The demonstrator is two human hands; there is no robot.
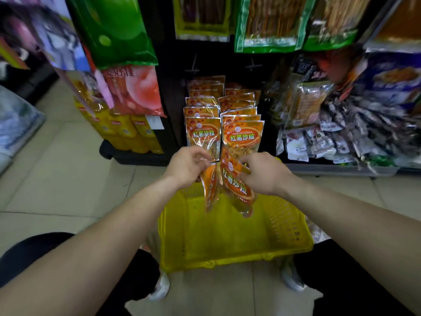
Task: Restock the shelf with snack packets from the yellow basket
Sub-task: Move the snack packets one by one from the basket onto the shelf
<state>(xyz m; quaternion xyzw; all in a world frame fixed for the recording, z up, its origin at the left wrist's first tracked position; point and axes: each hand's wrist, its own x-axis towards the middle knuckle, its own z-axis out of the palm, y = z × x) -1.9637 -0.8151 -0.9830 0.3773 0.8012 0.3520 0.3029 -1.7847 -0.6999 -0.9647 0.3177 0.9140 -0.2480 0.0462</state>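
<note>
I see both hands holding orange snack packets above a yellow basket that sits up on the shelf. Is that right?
Not quite. The head view shows the yellow basket down on the tiled floor before the shelf, not on it. The rest holds: left hand and right hand both hold orange snack packets above it.

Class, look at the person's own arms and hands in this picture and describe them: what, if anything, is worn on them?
Both arms are bare as far as the picture shows: no sleeves on the left forearm or the right forearm. The left hand and the right hand wear no gloves, and no watch, bracelet or ring is visible.
</note>
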